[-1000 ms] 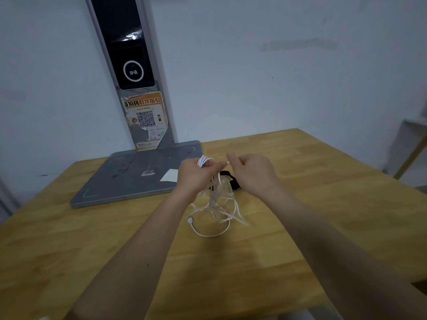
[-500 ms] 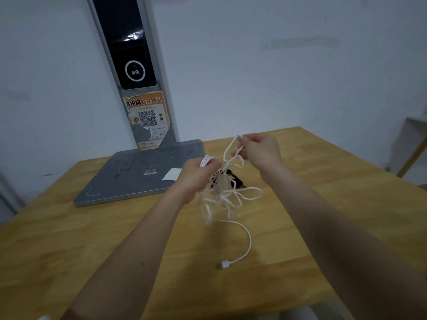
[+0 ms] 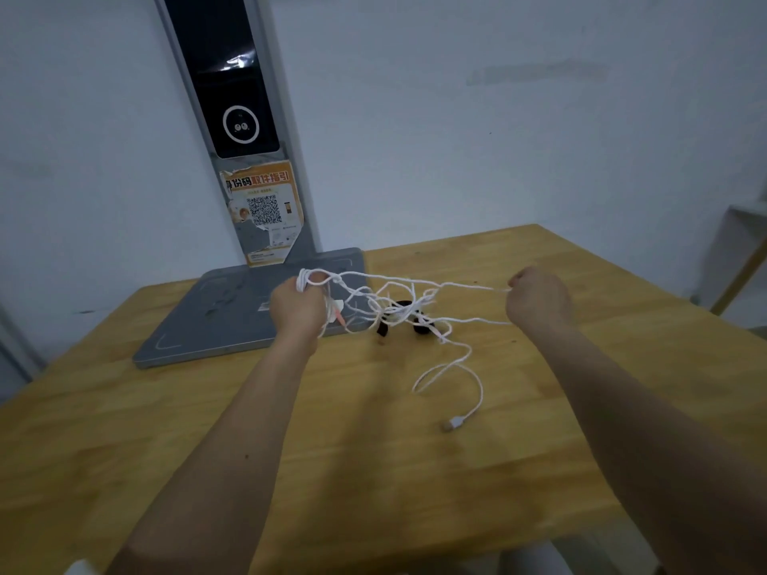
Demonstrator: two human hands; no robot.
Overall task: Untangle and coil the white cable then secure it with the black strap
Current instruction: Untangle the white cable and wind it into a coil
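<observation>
The white cable (image 3: 415,302) hangs stretched and tangled between my two hands above the wooden table (image 3: 373,450). My left hand (image 3: 299,305) is closed on a bunch of its loops, some wound over the thumb. My right hand (image 3: 536,300) pinches a strand pulled out to the right. A loose length droops to the tabletop and ends in a plug (image 3: 452,423). The black strap (image 3: 419,321) lies on the table behind the tangle, partly hidden by the cable.
A grey flat base plate (image 3: 216,325) with an upright post (image 3: 249,139) carrying a black screen and an orange QR sticker stands at the back left against the wall. A pale shelf (image 3: 743,259) stands off the table's right edge.
My right hand has moved out to the right, drawing a strand of cable taut. The tangle has spread wide, and the plug end has slid rightward on the table.
</observation>
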